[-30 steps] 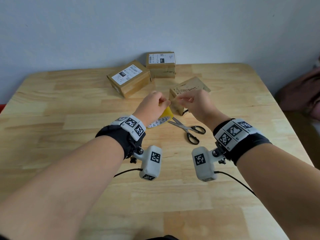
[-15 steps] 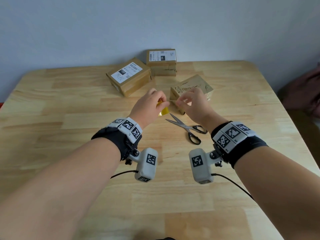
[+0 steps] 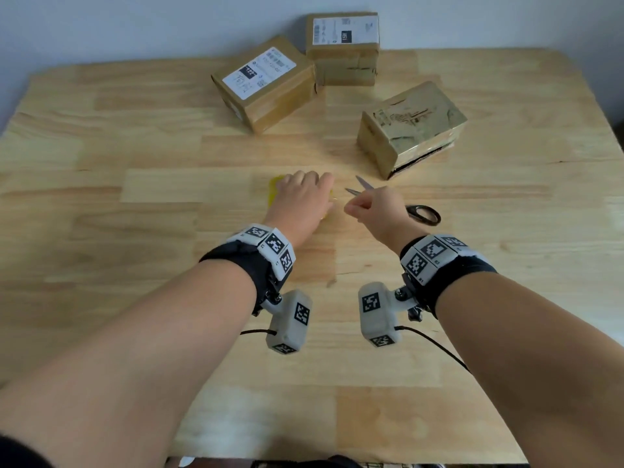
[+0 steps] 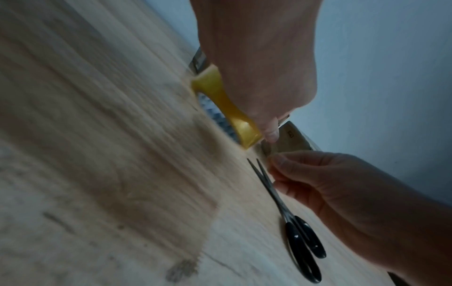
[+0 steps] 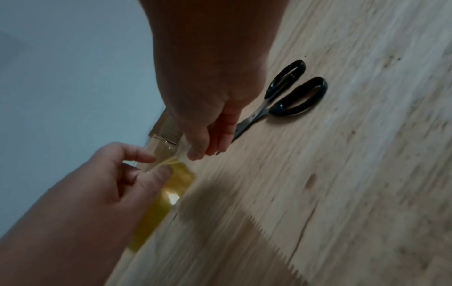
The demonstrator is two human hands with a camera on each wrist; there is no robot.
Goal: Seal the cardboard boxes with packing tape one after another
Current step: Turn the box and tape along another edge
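Your left hand [image 3: 305, 197] has come down to the bench [image 3: 135, 298] with the yellow roll of packing tape [image 4: 227, 108] — half a second ago you held the roll in the air between both hands, and now it stands on its edge on the wood, with your fingers curled over the top of it. Your right hand [image 3: 371, 209] stays just beside, above the blades of the black-handled scissors [image 5: 288, 96], which lie untouched on the bench. Its thumb and first finger are pressed together in a pinch, and the other fingers are curled; I judge that they hold the free end of the tape, but the strip itself is too thin and clear to see between the hands. The view has also tilted down, so the three boxes now sit higher in the head view. The nearest box [image 3: 412, 126], shiny and wrapped, lies well apart from your hands; the two labelled boxes [image 3: 266, 82] are behind it, touching each other near the wall. It seems you are drawing out a new length of tape — no strip is on a box yet in this step, so cutting and placing remain.
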